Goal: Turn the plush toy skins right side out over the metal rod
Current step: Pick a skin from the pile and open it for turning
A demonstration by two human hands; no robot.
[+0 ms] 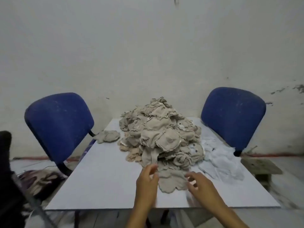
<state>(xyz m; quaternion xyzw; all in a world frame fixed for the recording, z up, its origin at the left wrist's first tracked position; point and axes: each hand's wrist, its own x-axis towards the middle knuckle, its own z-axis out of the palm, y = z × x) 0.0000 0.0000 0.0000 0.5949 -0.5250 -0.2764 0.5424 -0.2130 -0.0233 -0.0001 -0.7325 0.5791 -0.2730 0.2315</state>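
On the white desk (102,178), toward its far edge: a tall pile (161,134) of beige plush skins. At the pile's near foot, toward the near edge: one flat skin (171,181). At that skin's left edge: left hand (146,183), fingers (152,167) loosely curled, released, grasping nothing. At its right edge: right hand (199,185), fingers (190,178) spread and released, tips touching or just above the cloth, cannot tell which. Along the desk's right edge, against the pile: crumpled white cloth (218,158). Near the far left corner: a lone beige clump (107,136). Beyond the desk's left and right sides: two blue chairs (60,122), backs toward the wall.
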